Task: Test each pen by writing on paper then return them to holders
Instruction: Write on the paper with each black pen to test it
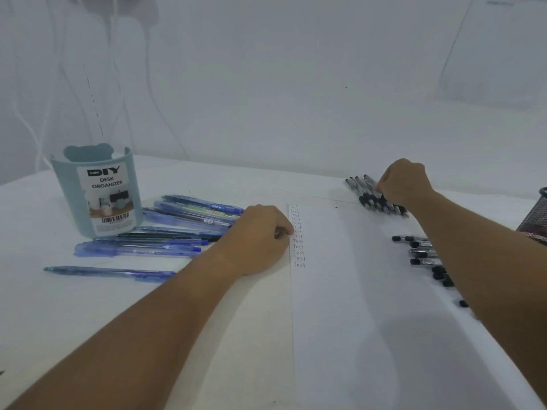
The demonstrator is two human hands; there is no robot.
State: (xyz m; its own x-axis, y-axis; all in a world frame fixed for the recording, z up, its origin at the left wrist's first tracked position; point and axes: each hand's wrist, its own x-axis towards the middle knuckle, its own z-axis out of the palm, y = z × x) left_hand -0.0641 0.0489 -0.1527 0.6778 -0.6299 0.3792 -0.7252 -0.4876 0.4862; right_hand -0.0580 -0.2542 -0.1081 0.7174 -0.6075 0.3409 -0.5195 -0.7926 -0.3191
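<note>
A: The black-capped clear pens — where does the grip stand on them?

B: The right hand is at the far row of them, fingers curled down onto the barrels. It seems to pinch one, but the fingertips are hidden behind the knuckles, so I cannot tell for sure whether it has hold of a pen or only touches the row.

A: And the other hand?

B: The left hand rests on the left edge of the long white sheet of paper, fingers curled loosely under. Something small and dark shows at its fingertips; I cannot make out what it is.

A: What is on the paper?

B: A column of the handwritten word "Test" runs down the left margin, just beside the left hand.

A: Further out?

B: A second cluster of black-capped pens lies near the right forearm, on the right side of the paper. Left of the left hand, a heap of translucent blue pens lies on the white counter, with one single blue pen apart, nearer the person. Behind the heap stands a pale teal plastic desk organizer, labelled "DIY Desk Organizer". At the far right edge a black mesh holder is partly in view.
</note>
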